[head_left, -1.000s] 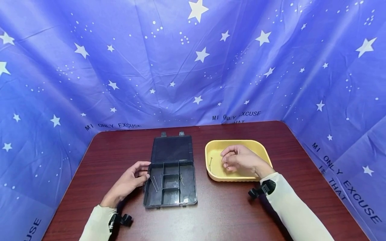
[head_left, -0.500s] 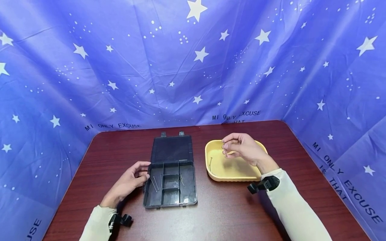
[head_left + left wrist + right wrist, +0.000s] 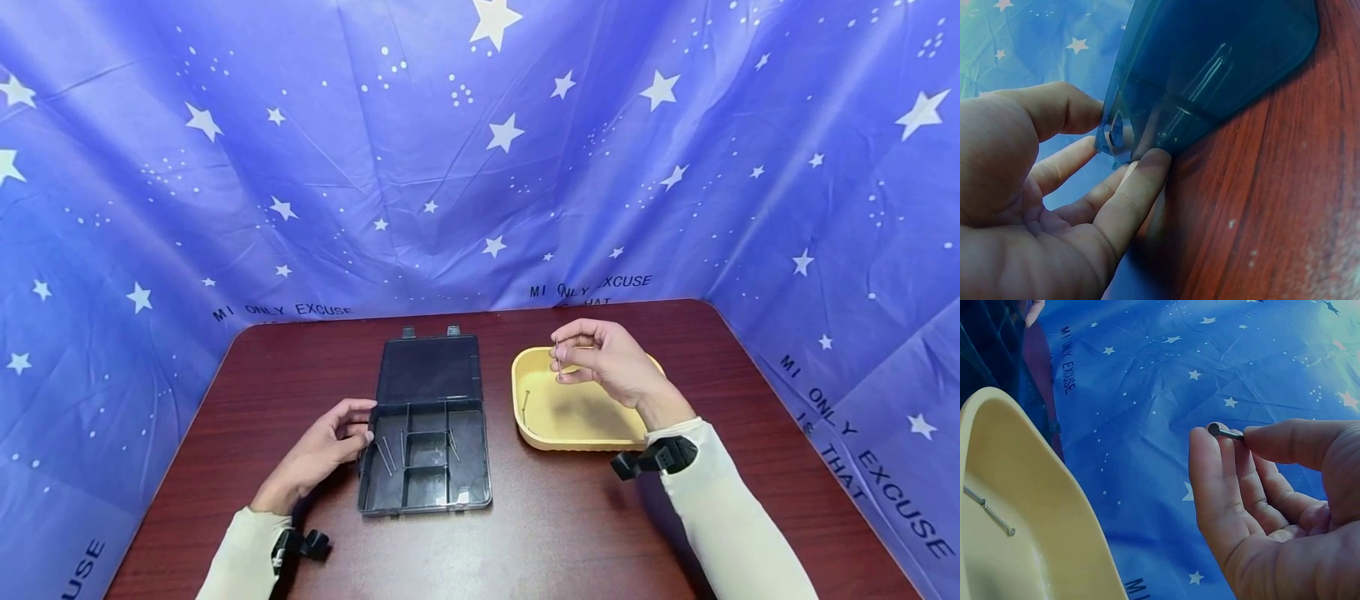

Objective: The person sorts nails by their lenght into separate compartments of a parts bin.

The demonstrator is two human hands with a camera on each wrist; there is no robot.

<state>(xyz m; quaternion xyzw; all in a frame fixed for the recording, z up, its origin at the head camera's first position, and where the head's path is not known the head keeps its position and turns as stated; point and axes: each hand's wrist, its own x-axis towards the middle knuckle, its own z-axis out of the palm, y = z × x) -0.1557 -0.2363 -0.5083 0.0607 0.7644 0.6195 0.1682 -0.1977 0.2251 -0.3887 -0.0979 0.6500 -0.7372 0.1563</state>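
My right hand (image 3: 618, 367) pinches a metal screw (image 3: 558, 360) between thumb and fingertips, over the back left part of a yellow tray (image 3: 558, 425). The round head of that screw shows past the thumb in the right wrist view. With thumb and fingers, my left hand (image 3: 318, 454) grips the left edge of a dark, see-through compartment box (image 3: 468, 479), near its hinge line. The box lies flat with its lid (image 3: 427, 371) folded back. Long screws (image 3: 387, 456) lie in its left compartment, and others (image 3: 453, 445) lean by the right divider.
More screws (image 3: 997, 519) lie along the left side inside the tray. Two latches (image 3: 453, 331) stick out from the lid's far edge. A dark red wooden table (image 3: 525, 542) carries everything, and a blue star-printed curtain (image 3: 420, 167) surrounds its back and sides.
My right hand has risen out of the yellow tray toward its back rim, bringing the screw up in its fingertips. The left hand keeps its grip on the box.
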